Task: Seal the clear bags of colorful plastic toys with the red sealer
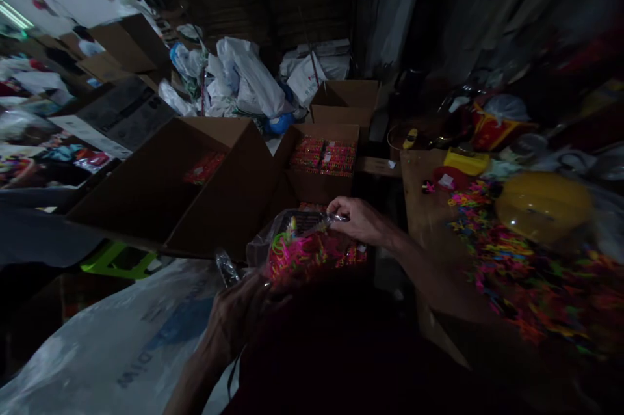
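In front of my body I hold a clear plastic bag (pixel 305 255) filled with small bright pink, green and yellow pieces. The fingertips of my right hand (pixel 358 220) pinch the bag's upper right edge. Lower down on the left, my left hand (pixel 241 311) is closed around the bag's side; its fingers are dim and partly hidden. Just beyond the bag stands an open cardboard box (pixel 319 184) with packed bags of similar pink pieces in it. More of these pink packs show under and beside the bag.
A large open carton (pixel 219 200) at left holds a red pack (pixel 205 168). On the wooden table (pixel 419 207) at right lie a heap of colourful plastic pieces (pixel 517 265) and a yellow bowl-like object (pixel 543 207). A big white sack (pixel 97 337) fills the lower left.
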`<state>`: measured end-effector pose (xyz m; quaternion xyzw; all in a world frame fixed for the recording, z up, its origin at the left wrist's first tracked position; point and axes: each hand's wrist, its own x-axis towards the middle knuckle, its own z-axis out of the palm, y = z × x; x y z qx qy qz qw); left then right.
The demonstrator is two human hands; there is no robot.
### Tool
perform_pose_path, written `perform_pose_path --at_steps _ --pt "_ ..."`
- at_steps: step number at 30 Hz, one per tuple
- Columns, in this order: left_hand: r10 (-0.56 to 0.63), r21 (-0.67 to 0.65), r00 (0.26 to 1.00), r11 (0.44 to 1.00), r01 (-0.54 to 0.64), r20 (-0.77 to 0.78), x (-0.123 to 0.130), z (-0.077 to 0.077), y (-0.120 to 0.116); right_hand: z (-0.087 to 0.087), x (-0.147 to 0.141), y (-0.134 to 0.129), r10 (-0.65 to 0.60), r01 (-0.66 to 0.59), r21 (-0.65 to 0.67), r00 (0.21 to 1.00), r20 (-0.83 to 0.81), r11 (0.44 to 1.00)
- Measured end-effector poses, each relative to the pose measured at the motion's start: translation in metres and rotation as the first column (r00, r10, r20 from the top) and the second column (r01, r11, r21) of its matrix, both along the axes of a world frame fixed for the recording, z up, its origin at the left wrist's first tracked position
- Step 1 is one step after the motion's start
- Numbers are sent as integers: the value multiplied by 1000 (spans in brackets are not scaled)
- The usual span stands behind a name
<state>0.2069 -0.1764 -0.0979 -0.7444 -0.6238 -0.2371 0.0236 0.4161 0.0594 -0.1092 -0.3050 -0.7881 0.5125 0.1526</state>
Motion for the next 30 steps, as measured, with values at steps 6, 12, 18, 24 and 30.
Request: perform_pose_path --at_steps 6,12,18,24,30 --pt "47 42 999 998 -46 -11 -2 -1 -14 5 -3 -10 65 -55 272 998 -28 961" --pt "148 -130 983 982 -134 108 -3 4 -7 -2 -6 -4 143 -46 449 972 -185 892" --pt "215 -188 960 965 -181 178 -11 0 7 10 -14 10 38 -35 260 999 -8 965" --pt "246 -222 951 954 -203 189 -24 -1 25 11 -35 25 -30 1 304 995 91 953" --pt "291 -220 940 943 -249 180 -35 7 43 18 -59 39 -118 89 488 993 28 868"
